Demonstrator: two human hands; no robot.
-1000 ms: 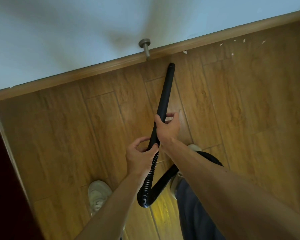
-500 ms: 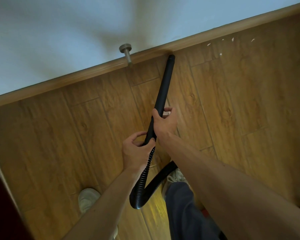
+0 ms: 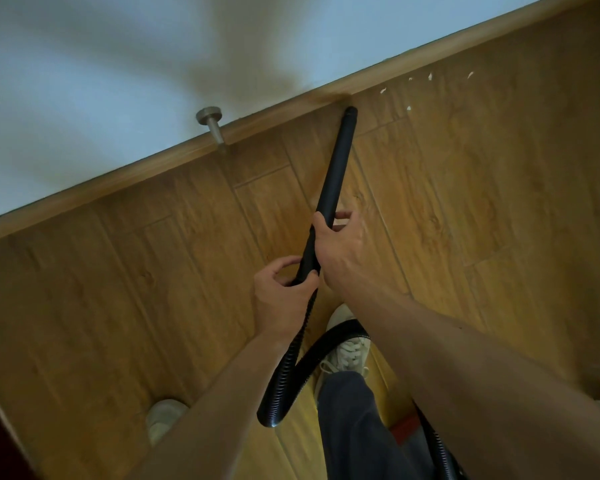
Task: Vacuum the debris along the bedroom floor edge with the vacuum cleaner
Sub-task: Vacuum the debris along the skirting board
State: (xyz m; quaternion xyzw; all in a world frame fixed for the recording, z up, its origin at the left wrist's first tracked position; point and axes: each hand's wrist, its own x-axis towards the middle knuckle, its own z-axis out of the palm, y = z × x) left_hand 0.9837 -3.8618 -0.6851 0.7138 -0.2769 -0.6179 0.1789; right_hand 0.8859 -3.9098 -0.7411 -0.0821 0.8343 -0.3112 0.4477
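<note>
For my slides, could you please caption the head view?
Both hands steer a black vacuum tube toward white debris along the wooden baseboard.

Matt black plastic wand, wood-grain floor

My right hand: fingers wrapped behind the black tube, mostly hidden.
My left hand: palm side out of sight, closed over the tube's joint with the hose.
Hose: runs under my right forearm, cut off at the bottom edge.
Left shoe: blurred, half covered by my left forearm.
White specks, upper right: too small to identify.
</note>
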